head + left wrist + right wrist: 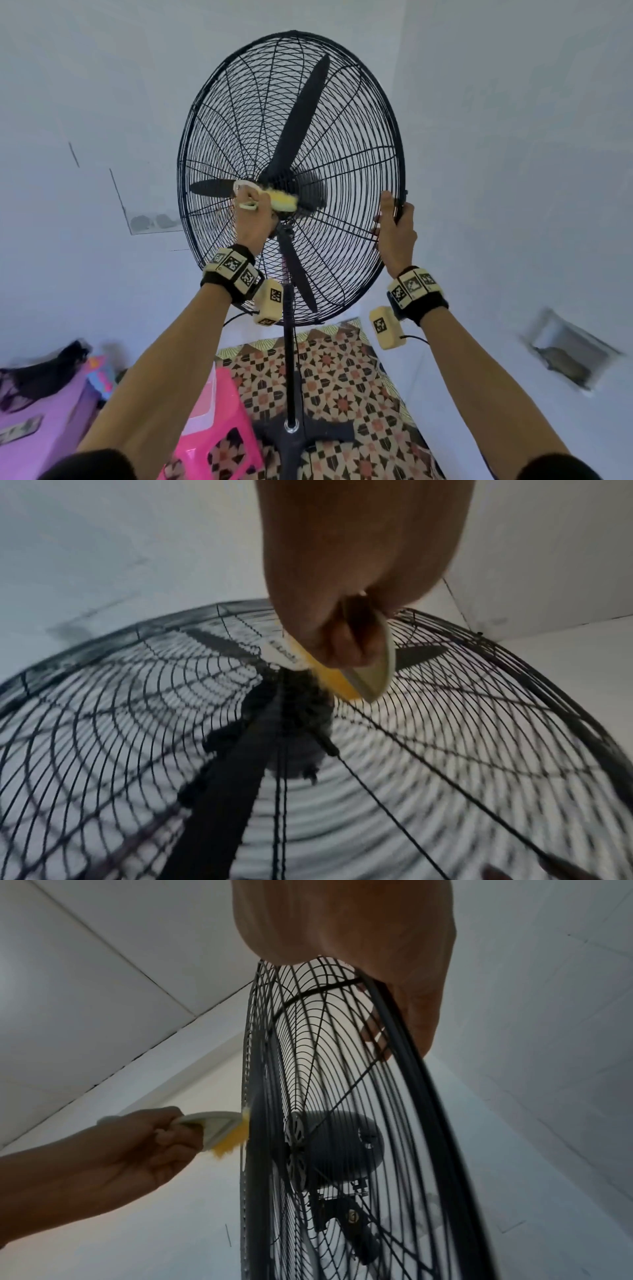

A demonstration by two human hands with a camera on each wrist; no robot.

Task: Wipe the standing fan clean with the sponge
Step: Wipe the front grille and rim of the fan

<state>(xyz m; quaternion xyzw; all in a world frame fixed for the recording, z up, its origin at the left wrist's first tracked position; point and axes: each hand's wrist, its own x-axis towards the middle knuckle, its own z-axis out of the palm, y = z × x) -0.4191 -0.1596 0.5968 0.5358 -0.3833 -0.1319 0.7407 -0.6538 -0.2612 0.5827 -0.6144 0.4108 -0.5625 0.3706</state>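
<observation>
The left hand (251, 219) is curling its grip round the white handle of the yellow sponge (281, 202), pressing it on the standing fan (291, 102) grille at centre. The right hand (395, 233) is gripping the rim at 3 o'clock. A pink stool (212, 421) is sitting at 7 o'clock on the patterned floor (342, 377). The handle's writing is unreadable.

Fan (291, 137) stands on its pole (291, 370) in a wall corner, base (301, 437) on the floor mat (342, 377). Left hand (251, 219) holds the sponge (282, 202) against the grille front at the hub. Right hand (397, 229) grips the grille's right rim. Stool (212, 421) left of the base. Motor (346, 1148) behind the grille.
</observation>
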